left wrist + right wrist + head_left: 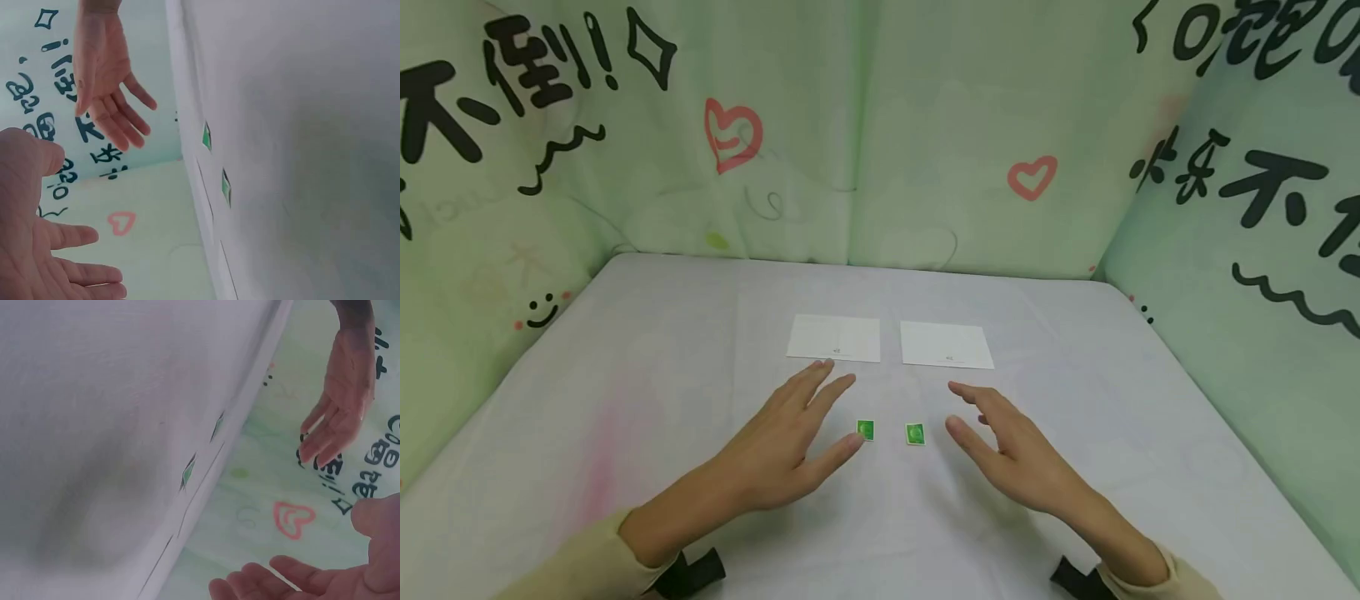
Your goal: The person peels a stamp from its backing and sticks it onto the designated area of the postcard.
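Note:
Two small green squares with pale borders lie side by side on the white tabletop. Over the left green square (866,429), the thumb tip of my left hand (782,446) overlaps its lower corner in the head view. My right hand (1011,450) hovers to the right of the right green square (915,434), apart from it. Both hands are raised above the cloth, fingers extended and holding nothing. In the left wrist view both green squares (226,187) lie flat, well away from the fingers (87,272). The right wrist view also shows the right hand's fingers (269,581) bare.
Two white rectangular cards (833,337) (947,344) lie beyond the hands, each with a small mark near its front edge. Pale green curtains (925,125) with black writing and red hearts surround the white-clothed table (700,333). A pink stain marks the cloth at left.

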`<state>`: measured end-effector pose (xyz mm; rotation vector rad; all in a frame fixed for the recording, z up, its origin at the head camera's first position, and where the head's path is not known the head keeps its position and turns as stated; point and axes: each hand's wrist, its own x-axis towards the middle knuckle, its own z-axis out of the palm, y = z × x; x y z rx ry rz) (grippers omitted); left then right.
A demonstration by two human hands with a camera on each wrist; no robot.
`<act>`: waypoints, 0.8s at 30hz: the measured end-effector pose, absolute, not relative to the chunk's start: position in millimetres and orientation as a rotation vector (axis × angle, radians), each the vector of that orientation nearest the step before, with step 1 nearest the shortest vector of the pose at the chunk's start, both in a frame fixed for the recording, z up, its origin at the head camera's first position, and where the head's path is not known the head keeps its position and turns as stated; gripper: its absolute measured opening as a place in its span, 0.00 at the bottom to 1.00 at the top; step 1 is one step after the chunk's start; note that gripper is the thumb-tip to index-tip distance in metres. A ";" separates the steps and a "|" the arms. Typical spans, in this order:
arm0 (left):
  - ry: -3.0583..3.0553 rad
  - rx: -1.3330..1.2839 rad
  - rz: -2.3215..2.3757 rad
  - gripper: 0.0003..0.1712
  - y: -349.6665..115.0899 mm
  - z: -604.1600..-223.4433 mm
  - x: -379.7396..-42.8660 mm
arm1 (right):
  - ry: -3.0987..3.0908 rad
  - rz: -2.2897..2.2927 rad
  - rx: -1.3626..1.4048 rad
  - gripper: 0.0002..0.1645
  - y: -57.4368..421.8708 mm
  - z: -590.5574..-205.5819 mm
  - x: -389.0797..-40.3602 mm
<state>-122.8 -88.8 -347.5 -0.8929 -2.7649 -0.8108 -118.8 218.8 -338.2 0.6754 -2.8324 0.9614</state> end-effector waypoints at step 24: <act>-2.678 -1.009 -0.861 0.26 -39.1 -358.4 -187.6 | -2.951 1.117 0.535 0.21 202.2 -352.7 -154.7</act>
